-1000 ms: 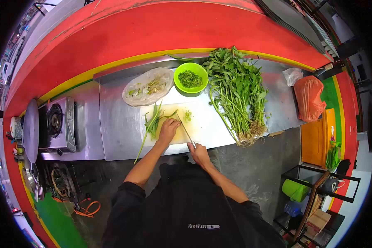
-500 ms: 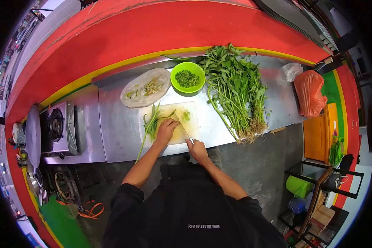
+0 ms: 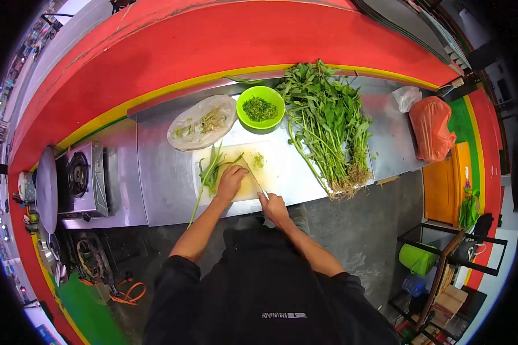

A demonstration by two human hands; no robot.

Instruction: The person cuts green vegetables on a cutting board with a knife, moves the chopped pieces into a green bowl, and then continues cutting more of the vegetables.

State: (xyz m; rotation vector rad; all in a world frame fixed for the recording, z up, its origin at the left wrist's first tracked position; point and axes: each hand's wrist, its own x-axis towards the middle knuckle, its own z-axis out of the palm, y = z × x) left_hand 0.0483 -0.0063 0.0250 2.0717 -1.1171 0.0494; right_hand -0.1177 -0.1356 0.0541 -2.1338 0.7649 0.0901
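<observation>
My right hand (image 3: 275,208) is closed round the handle of a knife (image 3: 255,181), its blade slanting up and left over the white cutting board (image 3: 267,190). On the board, my left hand (image 3: 231,182) has its fingers bent over green stalks (image 3: 210,173), close beside the blade. Long leaves and one stalk stick out to the left of that hand. A small heap of chopped greens (image 3: 258,161) lies right of the blade's tip. Behind the board, a lime-green bowl (image 3: 281,107) holds finely chopped greens (image 3: 260,109).
A clear plastic bag (image 3: 181,141) with trimmings lies behind the board to the left. Leafy greens with roots (image 3: 328,115) are piled on the right. Farther right sits a red plastic bag (image 3: 430,129). A gas stove (image 3: 89,178) stands at the left end of the steel counter (image 3: 167,178).
Hardly anything differs. Both hands, the knife and the stalks keep nearly the same places on the board, and the whole view has shifted very slightly.
</observation>
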